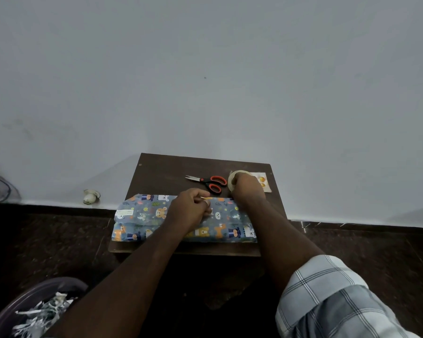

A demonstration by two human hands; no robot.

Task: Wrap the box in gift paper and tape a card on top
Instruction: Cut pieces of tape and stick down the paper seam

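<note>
Head view. Wrapped box (pixel 181 219) in blue animal-print paper lying flat at near edge of dark surface (pixel 161 172). Left hand (pixel 189 208) curled on top of box, pinching a small tape strip. Right hand (pixel 248 185) gripping tape roll (pixel 231 179) just beyond box. Scissors (pixel 209 182) beside roll; card (pixel 264 182) partly hidden behind right hand.

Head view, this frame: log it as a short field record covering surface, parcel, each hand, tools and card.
surface: small dark wooden table against a pale wall
parcel: box in blue animal-print gift paper, lying along the table's near edge
left hand: fingers curled, pinching at the paper on the parcel's top
right hand: gripping the tape roll behind the parcel
tools: red-handled scissors, closed, lying left of the tape roll
card: on the table's far right, partly hidden by the right hand, not yet on the parcel
</note>
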